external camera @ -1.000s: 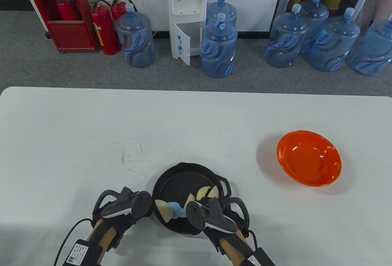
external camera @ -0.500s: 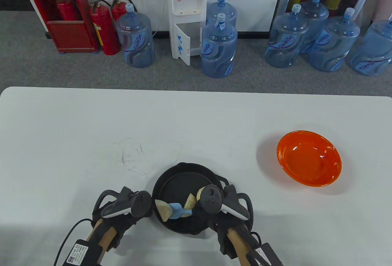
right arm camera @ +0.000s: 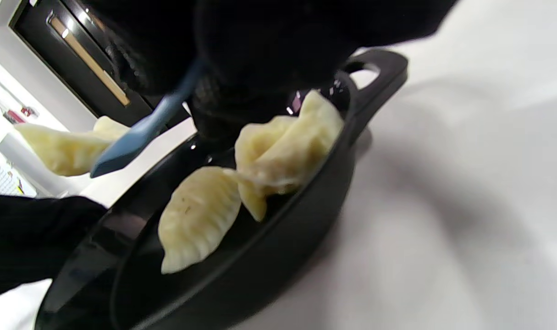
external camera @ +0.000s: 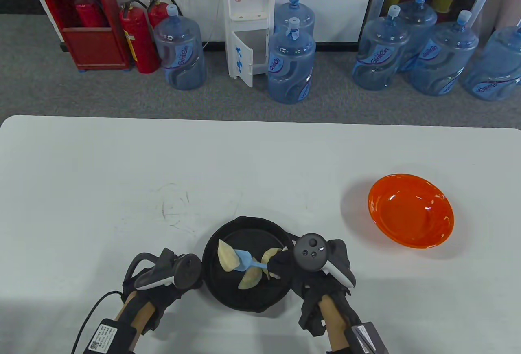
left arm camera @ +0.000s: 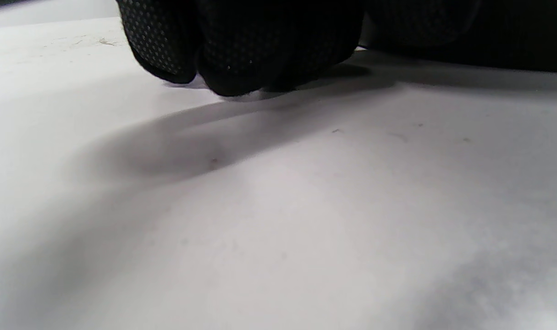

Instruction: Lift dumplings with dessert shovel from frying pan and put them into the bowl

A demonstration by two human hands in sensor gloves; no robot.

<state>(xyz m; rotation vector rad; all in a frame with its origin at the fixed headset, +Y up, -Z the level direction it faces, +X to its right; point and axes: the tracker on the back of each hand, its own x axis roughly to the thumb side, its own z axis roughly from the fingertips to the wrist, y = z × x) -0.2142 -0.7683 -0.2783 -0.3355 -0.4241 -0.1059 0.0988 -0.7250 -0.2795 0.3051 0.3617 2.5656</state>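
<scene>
The black frying pan [external camera: 244, 306] [right arm camera: 241, 284] sits near the table's front edge. My right hand [external camera: 285, 268] [right arm camera: 260, 55] grips the handle of the blue dessert shovel [external camera: 245, 257] [right arm camera: 136, 137]. One pale dumpling [external camera: 226, 258] [right arm camera: 63, 146] lies on its blade, lifted above the pan's left half. Two more dumplings [external camera: 249, 280] [external camera: 272, 254] lie in the pan. My left hand [external camera: 171, 284] is at the pan's left side, fingers [left arm camera: 241, 55] curled on the table, apparently round the pan's hidden handle. The orange bowl [external camera: 411, 211] stands empty far right.
The pan's small loop handle [external camera: 299, 244] [right arm camera: 374, 68] points toward the bowl. White table [external camera: 122, 187] lies bare between pan and bowl. Water bottles, a dispenser and fire extinguishers stand on the floor beyond the far edge.
My right hand has swung right and turned over, raising the shovel with the dumpling off the pan's near-left floor. Another dumpling now lies nearer the pan's middle. The left hand has stayed put.
</scene>
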